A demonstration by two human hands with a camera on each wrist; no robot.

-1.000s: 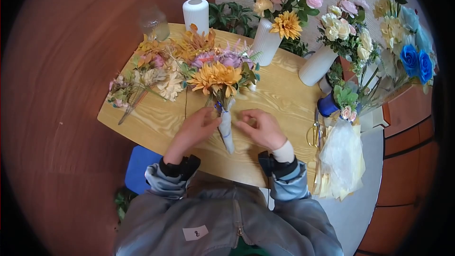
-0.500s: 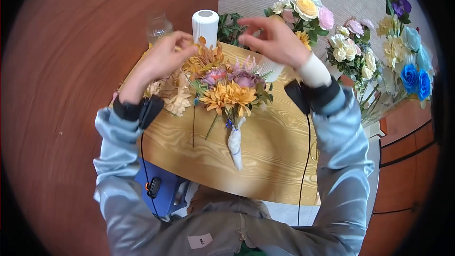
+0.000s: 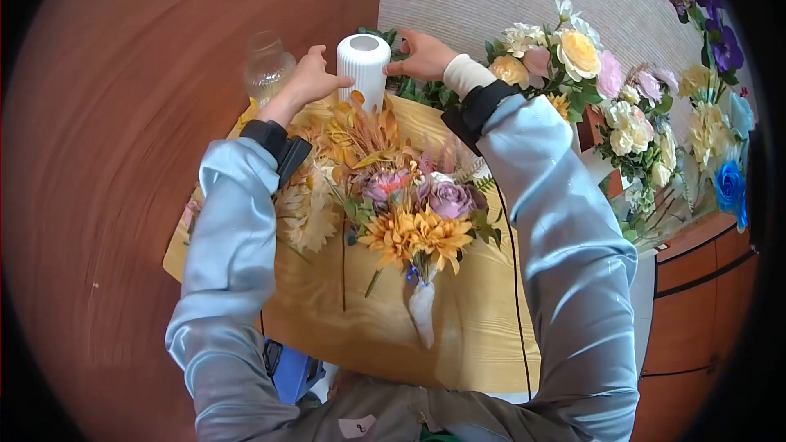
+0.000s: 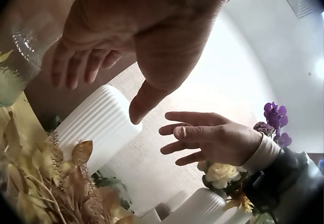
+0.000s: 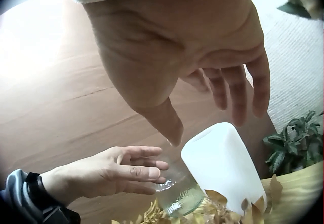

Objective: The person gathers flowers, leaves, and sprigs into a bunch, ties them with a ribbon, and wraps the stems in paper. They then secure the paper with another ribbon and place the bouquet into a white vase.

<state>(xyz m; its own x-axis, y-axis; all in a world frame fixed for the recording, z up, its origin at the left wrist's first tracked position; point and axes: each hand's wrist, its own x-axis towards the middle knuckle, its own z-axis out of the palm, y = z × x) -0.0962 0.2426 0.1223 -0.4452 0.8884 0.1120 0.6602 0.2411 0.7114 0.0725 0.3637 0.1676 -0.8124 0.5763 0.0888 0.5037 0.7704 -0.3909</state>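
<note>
A white ribbed vase [image 3: 362, 74] stands upright at the far edge of the table, with a dark oval mouth. My left hand [image 3: 309, 78] is at its left side, thumb extended near the ribbed wall and fingers spread. From the other side my right hand [image 3: 427, 57] reaches in, thumb close to the vase and fingers apart. Neither hand grips it; in the left wrist view the vase [image 4: 96, 127] shows below my thumb. Nearer to me lies a bouquet of orange and purple flowers [image 3: 422, 233], its stems bound in a white wrap [image 3: 422, 311].
A clear glass jar [image 3: 268, 74] stands left of the vase. Loose autumn-leaf sprays [image 3: 364, 135] and cream flowers [image 3: 311, 209] lie in front. Vases with flower arrangements [image 3: 581, 57] line the right side. A blue stool [image 3: 291, 372] is under the near edge.
Both hands have left the bouquet's wrapped stems and moved forward over the flowers to either side of the white vase. The head view has shifted with them.
</note>
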